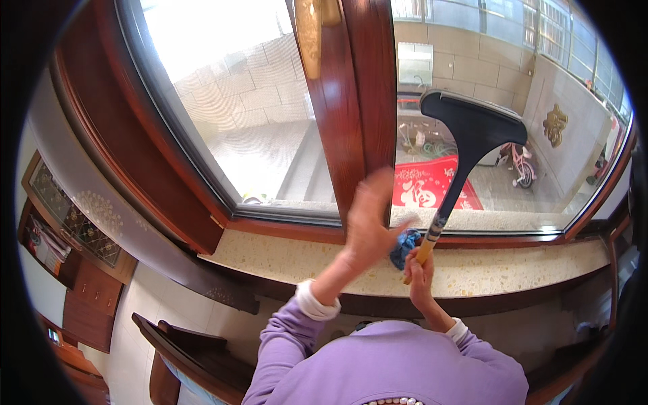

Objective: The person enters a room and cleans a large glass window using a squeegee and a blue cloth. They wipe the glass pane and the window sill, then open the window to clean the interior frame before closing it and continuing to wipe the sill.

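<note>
My right hand (421, 273) is closed round the yellow handle of a window squeegee (463, 147), whose wide dark head points up in front of the right window pane (486, 66). A crumpled blue cloth (404, 248) is beside that hand, above the stone windowsill (486, 268); whether the hand also touches it is unclear. Raised and blurred, my left hand (367, 223) has its fingers apart and nothing in it. It is in front of the lower part of the reddish wooden window post (349, 126).
A gold-coloured window handle (310, 40) is on the post, above my hands. An opened wooden casement (131, 136) and a patterned curtain (101, 202) are at the left. Dark wooden furniture (197, 354) stands low at the left. Outside are a red mat (430, 185) and a pink bicycle (521, 167).
</note>
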The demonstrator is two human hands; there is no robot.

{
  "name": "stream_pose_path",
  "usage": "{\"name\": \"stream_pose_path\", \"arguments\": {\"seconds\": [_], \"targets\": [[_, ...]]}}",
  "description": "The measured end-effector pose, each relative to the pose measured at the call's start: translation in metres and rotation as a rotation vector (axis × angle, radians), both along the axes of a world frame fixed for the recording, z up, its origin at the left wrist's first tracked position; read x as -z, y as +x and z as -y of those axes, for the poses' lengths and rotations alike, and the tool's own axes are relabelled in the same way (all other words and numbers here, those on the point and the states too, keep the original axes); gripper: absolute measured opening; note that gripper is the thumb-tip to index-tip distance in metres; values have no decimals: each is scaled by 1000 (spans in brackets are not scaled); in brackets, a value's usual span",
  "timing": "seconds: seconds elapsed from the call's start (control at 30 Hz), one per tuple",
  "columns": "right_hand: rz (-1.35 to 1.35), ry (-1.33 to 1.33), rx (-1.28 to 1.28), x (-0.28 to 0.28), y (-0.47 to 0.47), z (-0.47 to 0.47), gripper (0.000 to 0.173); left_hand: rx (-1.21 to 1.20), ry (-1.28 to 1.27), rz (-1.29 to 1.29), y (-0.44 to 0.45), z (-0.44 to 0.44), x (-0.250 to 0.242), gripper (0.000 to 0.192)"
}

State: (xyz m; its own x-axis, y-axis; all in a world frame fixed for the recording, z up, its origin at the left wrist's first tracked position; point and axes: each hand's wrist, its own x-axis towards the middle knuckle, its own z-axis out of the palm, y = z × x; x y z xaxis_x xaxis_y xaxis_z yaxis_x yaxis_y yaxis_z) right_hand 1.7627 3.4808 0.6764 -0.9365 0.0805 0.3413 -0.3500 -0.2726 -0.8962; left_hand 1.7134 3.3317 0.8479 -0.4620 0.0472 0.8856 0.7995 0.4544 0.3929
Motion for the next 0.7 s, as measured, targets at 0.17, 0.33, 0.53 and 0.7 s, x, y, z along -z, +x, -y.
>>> {"name": "stream_pose_path", "arguments": {"seconds": [0.17,0.33,0.53,0.7], "targets": [[4,-54,89,-13,-5,-25,10,10,416,-165,-39,54,-141,56],[21,-84,123,-10,-5,-34,15,370,280,303,-47,65,-237,42],[68,38,146,-7,10,-46,15,356,113,383,-57,72,-273,47],[42,113,164,-3,18,-45,17,-227,-405,261,-44,103,-301,55]]}}
